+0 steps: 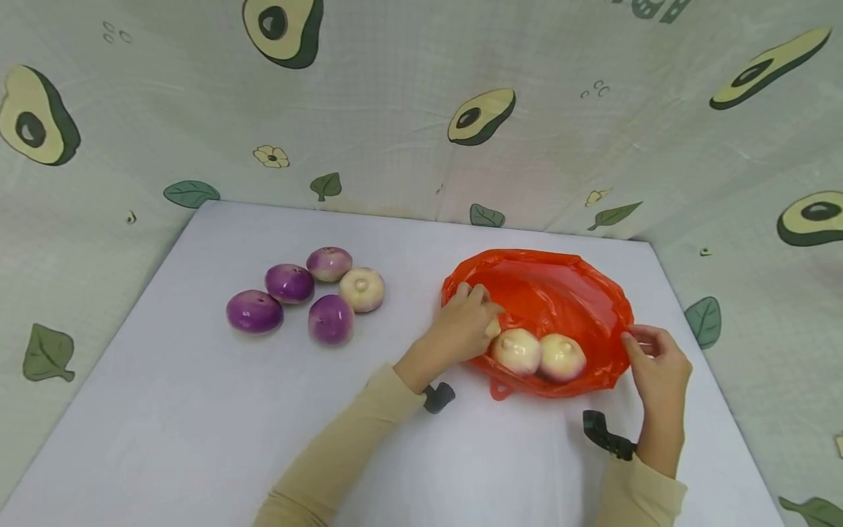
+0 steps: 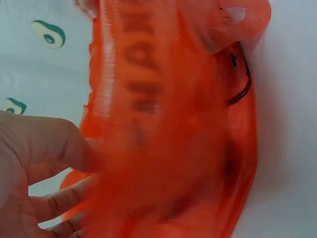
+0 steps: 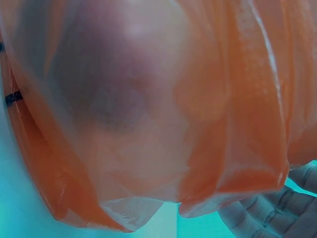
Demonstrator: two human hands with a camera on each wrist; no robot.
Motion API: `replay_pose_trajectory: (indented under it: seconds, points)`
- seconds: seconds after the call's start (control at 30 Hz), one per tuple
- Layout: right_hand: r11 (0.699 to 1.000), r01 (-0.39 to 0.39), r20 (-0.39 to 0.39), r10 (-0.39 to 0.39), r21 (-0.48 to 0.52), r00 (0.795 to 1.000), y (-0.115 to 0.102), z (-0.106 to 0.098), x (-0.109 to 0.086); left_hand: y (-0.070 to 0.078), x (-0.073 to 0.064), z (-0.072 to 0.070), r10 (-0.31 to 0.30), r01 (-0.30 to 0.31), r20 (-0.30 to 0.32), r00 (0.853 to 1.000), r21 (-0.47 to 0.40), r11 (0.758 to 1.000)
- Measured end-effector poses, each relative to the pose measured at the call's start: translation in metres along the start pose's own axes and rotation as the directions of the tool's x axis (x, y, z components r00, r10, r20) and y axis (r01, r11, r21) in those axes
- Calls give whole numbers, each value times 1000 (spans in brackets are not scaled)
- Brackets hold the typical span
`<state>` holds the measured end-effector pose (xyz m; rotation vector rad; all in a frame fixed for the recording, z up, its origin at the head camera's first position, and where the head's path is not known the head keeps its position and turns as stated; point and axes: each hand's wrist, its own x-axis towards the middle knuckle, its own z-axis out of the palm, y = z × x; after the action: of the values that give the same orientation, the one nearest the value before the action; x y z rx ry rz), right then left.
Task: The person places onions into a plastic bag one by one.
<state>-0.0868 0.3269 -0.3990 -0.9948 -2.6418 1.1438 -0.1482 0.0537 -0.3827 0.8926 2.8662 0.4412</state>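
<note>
Beige sleeves (image 1: 342,454) lead to a red bag (image 1: 536,260): the right hand (image 1: 660,369) pinches its rim at three o'clock; the left hand (image 1: 459,322) bends over nine o'clock, its hold unclear. Two onions (image 1: 562,358) show inside at six o'clock.

Hands (image 1: 464,322) (image 1: 658,369) at red bag (image 1: 546,282); onions (image 1: 516,351) inside

The head view is bright and even, with glints on the onions (image 1: 255,312) and bag (image 1: 543,304) and faint shadows on the surface (image 1: 197,424). The bag's lower part blurs in the left wrist view; the right wrist view is hazy and cyan-tinted.
</note>
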Motion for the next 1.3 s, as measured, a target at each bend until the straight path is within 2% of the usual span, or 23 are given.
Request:
replay_pose_trajectory:
  seconds: [0.2, 0.43, 0.63, 0.9, 1.13, 1.2, 1.3]
  points:
    - [1000, 4, -1, -4, 0, 1000, 0, 0, 1, 1, 2, 4, -9, 10, 13, 1000, -86, 996]
    - [1000, 1, 7, -1, 2, 1000, -1, 1, 1, 2, -1, 2, -10, 12, 14, 1000, -145, 989]
    - [1000, 9, 1, -9, -2, 1000, -2, 1, 1, 4, -2, 4, 33, -32, 6, 999, -172, 985]
    - [1000, 10, -5, -10, -17, 1000, 0, 1, 2, 11, -3, 6, 102, -98, 15, 995, -168, 981]
    - [1000, 6, -1, -6, -17, 1000, -1, 1, 1, 17, -6, 7, 145, -135, 27, 989, -231, 963]
    - [1000, 3, 0, -3, -17, 1000, -2, 1, 1, 18, -8, 6, 148, -140, 14, 989, -246, 959]
    - [1000, -4, 1, 4, -14, 1000, -2, 1, 1, 16, -13, 4, 160, -167, -46, 986, -260, 951]
